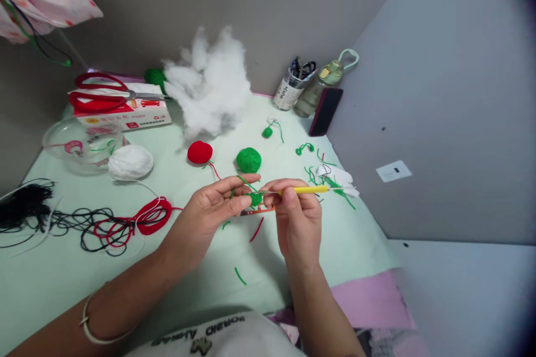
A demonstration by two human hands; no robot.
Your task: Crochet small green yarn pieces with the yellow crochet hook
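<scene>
Between thumb and fingers, my left hand [218,202] pinches a small green crochet piece [255,199], with green yarn running over its index finger. A crochet hook with a yellow handle [310,190] is gripped in my right hand [298,217]; its thin metal shaft points left and meets the green piece. Whether the hook tip sits inside a stitch is too small to tell. Just beyond my hands lie a green yarn ball [248,160] and a round red piece [200,152] with a loose tail. An orange-edged object [266,210] shows partly beneath my fingers.
White stuffing [209,86] is heaped at the back. Red-handled scissors [113,93] rest on a box [125,119]. Left are a clear bowl [58,142], white yarn [130,162] and tangled black yarn [25,203]. A pen cup [288,92], bottle [310,95] and phone [325,112] stand back right, near yarn scraps [337,184].
</scene>
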